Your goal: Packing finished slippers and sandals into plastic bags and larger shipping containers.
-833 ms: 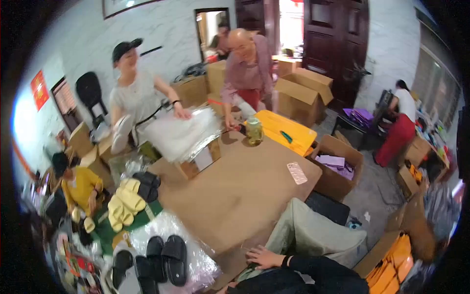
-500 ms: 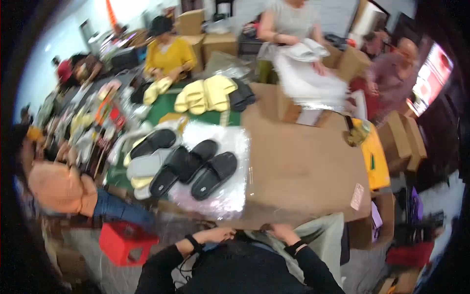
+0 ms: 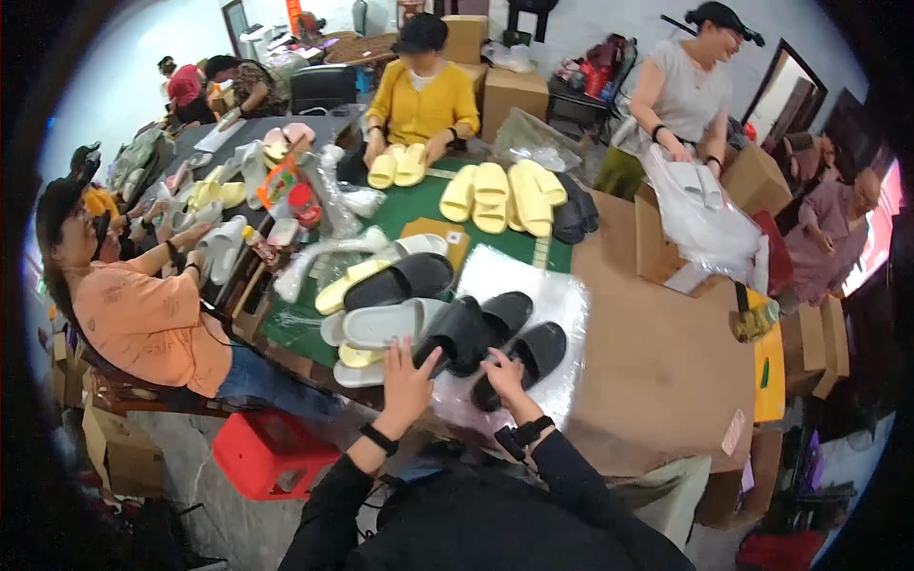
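Left hand, grip apart, is hovering near 1 grey slide sandal; right hand, grip unclear, is overlapping 1 black slide sandal.

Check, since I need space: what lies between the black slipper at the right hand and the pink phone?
In the head view: clear plastic sheet by the slipper, then bare brown tabletop.

My left hand, fingers spread, reached between a grey slide sandal and a black slide. My right hand hovered at another black slide on clear plastic sheeting. Opposite, a yellow-clad co-worker held pale yellow slides.
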A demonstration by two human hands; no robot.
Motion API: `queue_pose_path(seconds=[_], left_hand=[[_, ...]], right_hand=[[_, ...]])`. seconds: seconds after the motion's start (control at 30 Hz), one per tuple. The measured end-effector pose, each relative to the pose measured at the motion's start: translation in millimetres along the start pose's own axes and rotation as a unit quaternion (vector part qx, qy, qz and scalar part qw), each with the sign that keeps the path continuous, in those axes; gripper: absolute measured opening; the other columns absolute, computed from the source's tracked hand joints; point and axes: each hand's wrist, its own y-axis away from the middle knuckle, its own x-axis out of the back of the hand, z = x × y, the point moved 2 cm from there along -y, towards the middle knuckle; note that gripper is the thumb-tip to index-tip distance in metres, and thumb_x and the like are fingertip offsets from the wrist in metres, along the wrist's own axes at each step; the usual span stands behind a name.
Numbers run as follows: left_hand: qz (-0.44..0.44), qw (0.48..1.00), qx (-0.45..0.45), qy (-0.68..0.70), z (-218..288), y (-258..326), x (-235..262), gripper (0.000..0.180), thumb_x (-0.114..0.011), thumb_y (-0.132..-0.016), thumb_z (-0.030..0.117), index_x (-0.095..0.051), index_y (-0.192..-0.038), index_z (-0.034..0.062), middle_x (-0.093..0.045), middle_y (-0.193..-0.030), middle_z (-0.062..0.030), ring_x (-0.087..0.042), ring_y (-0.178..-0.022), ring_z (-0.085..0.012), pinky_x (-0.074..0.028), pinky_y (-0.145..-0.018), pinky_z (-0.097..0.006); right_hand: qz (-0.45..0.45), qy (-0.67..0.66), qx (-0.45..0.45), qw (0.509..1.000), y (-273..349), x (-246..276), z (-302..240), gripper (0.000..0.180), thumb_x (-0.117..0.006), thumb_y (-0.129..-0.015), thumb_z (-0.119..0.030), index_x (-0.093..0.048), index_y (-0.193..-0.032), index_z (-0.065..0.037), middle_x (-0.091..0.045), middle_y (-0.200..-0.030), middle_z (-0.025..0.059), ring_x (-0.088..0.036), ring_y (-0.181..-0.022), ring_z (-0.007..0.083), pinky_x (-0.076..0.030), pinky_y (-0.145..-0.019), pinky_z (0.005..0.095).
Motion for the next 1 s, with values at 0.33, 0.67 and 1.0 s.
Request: queue_pose_path(seconds=[0.33, 0.67, 1.0], left_hand=[[-0.061, 0.915, 0.058, 0.396, -54, -6, -56, 0.028, -0.053, -0.079, 0.009, -0.060, -0.106, 0.0139, -0.049, -0.114, -0.0168, -0.053, -0.096, -0.0351, -0.045, -0.079, -0.040], [0.110, 0.875, 0.220, 0.417, -100, -71, -61, 0.033, -0.057, -0.077, 0.007, -0.057, -0.111, 0.0123, -0.050, -0.116, -0.0166, -0.051, -0.103, -0.0346, -0.041, -0.088, -0.038], [-0.153, 0.945, 0.214, 0.194, -119, -115, -90, 0.032, -0.054, -0.077, 0.020, -0.060, -0.107, 0.0096, -0.052, -0.108, -0.0239, -0.049, -0.100, -0.0396, -0.041, -0.085, -0.046]], right_hand=[[0.177, 0.246, -0.171, 0.938, -38, -11, -14, 0.046, -0.040, -0.088, -0.042, -0.045, -0.123, -0.013, -0.045, -0.117, 0.0167, -0.043, -0.107, 0.0359, -0.040, -0.082, 0.0510], [0.183, 0.157, -0.211, 0.947, -21, 1, -30, 0.052, -0.036, -0.088, -0.044, -0.043, -0.127, -0.009, -0.042, -0.127, 0.0150, -0.039, -0.115, 0.0376, -0.031, -0.093, 0.0544], [0.307, 0.002, 0.090, 0.947, 10, 62, -18, 0.043, -0.049, -0.087, -0.029, -0.050, -0.113, 0.005, -0.048, -0.102, 0.0251, -0.042, -0.098, 0.0381, -0.031, -0.089, 0.0421]])
